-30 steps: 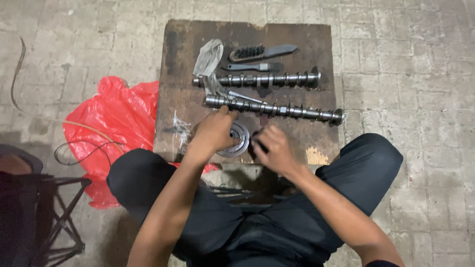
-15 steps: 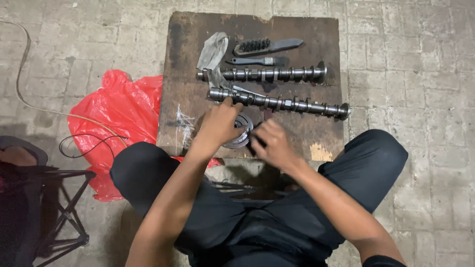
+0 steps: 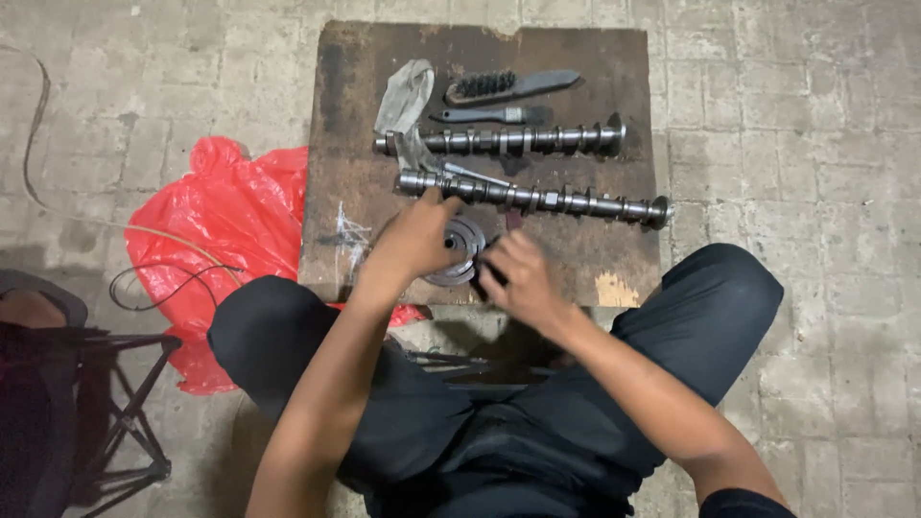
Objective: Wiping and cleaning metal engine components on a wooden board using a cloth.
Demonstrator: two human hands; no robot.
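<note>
Head view: round metal gear sits at the near edge of the wooden board, between both hands. Left hand has a closed grip on its left side; right hand touches its right edge, grip unclear. Just beyond lie two camshafts, a rag, a brush. Red plastic bag left, on the paved floor.

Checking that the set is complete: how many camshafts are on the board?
2. One camshaft lies across the board's far half beside the rag; the second camshaft lies nearer, just beyond the hands. None looks hidden.
</note>
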